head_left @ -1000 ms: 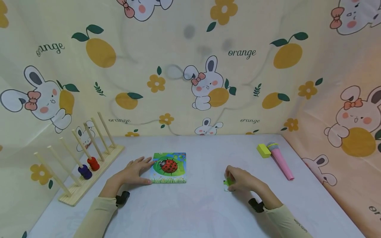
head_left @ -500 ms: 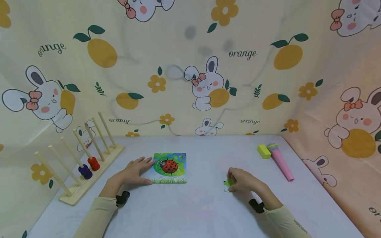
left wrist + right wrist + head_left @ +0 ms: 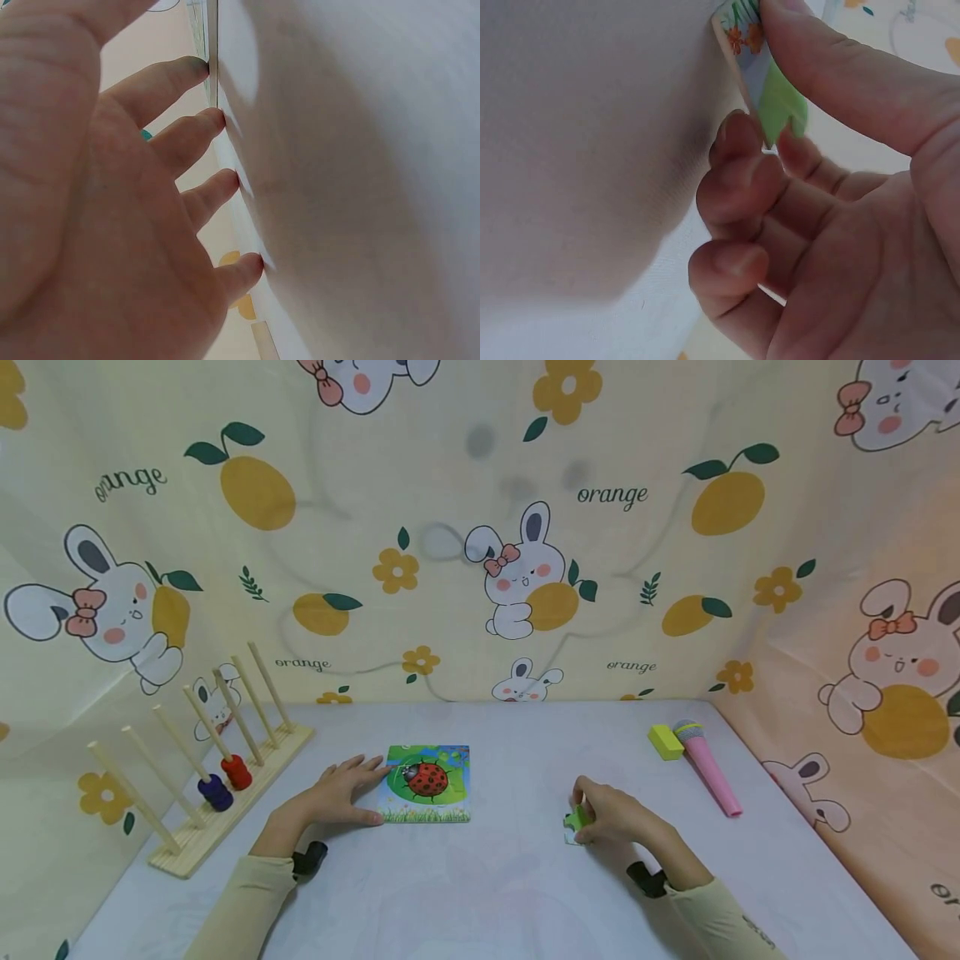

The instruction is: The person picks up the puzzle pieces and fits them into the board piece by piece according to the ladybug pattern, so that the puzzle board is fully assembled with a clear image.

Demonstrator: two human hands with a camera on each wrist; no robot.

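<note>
In the head view a square ladybug puzzle [image 3: 426,782] lies flat on the white table, left of the middle. My left hand [image 3: 347,792] rests spread at its left side, the index fingertip on the left edge and the thumb by the lower left corner. The left wrist view shows the fingertips [image 3: 199,69] along the puzzle's thin edge and the table. Farther right, my right hand [image 3: 613,812] pinches a small green and white puzzle piece [image 3: 576,821] close over the table. In the right wrist view that puzzle piece [image 3: 772,94] stands tilted between thumb and fingers, with orange flowers printed on it.
A wooden peg rack [image 3: 225,810] stands at the left, with purple rings [image 3: 215,792] and red rings [image 3: 236,772] on two pegs. At the back right lie a yellow block [image 3: 665,742] and a pink toy microphone [image 3: 707,767]. A printed cloth backdrop [image 3: 420,527] rises behind the table.
The puzzle piece has turned slightly in my right fingers and shows more of its green face. My left hand and the ladybug puzzle stay where they were.
</note>
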